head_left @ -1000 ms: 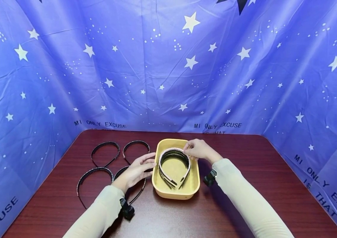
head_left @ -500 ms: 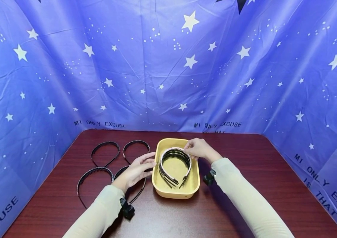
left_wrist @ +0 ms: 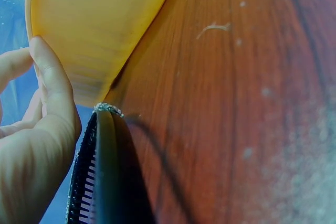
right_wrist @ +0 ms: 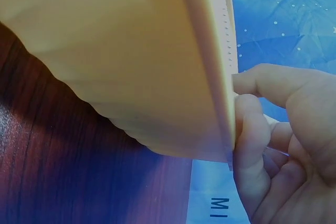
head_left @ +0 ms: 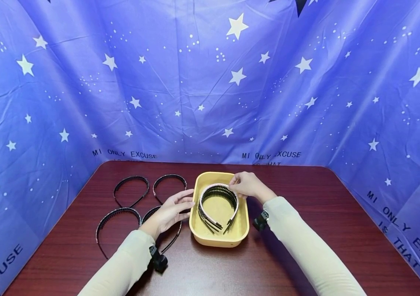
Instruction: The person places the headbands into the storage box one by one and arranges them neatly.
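Observation:
A yellow plastic basin (head_left: 219, 243) stands on the table with several stacked headbands (head_left: 217, 191) inside, toothed on their inner side. The uppermost headband (head_left: 210, 220) has a pale outer face and dark tips pointing toward me. My right hand (head_left: 248, 185) reaches over the basin's far right rim and pinches this headband near its top right. In the right wrist view the basin wall (right_wrist: 131, 66) hides much of the pinch. With fingers extended, my left hand (head_left: 170, 212) touches the basin's left side; the left wrist view shows its fingertips at the rim (left_wrist: 34, 24).
Several dark toothed headbands lie on the table left of the basin: two farther back (head_left: 131, 178) (head_left: 170, 176), one nearer (head_left: 121, 209), and one partly under my left hand and wrist (head_left: 172, 242). A blue starry curtain (head_left: 210, 102) hangs behind the dark red table (head_left: 298, 185).
Over the first half second, the top headband shifts slightly to the right within the basin, in my right hand's pinch. Both hands otherwise stay almost still.

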The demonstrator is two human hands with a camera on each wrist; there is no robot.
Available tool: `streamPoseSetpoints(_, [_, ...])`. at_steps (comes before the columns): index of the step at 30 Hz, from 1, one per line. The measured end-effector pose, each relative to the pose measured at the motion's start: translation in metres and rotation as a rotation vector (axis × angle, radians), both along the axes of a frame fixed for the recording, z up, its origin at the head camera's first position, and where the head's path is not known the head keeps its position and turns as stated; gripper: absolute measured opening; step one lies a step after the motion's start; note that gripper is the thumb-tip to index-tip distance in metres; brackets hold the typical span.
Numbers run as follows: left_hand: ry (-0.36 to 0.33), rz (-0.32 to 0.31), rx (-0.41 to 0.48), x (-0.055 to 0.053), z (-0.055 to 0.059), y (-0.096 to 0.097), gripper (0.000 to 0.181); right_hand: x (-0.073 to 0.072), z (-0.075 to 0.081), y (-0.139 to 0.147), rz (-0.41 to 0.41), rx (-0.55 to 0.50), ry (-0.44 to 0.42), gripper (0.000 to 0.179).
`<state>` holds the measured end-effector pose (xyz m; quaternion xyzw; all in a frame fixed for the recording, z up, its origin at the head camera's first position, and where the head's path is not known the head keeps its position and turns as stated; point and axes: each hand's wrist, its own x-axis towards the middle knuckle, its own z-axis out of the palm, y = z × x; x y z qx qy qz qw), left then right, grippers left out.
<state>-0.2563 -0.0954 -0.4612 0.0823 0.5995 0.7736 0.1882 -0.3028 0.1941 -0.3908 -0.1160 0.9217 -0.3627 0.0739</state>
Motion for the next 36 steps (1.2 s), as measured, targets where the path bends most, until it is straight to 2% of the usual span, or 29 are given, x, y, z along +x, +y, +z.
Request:
streamPoseSetpoints(16, [0.008, -0.014, -0.002, 0.002, -0.001, 0.001, 0.062, 0.007, -0.001, 0.01, -0.009, -0.09, 0.034, 0.016])
streamPoseSetpoints(36, [0.005, -0.005, 0.005, -0.001, -0.001, -0.001, 0.061, 0.025, 0.005, 0.032, 0.009, -0.057, 0.094, 0.021])
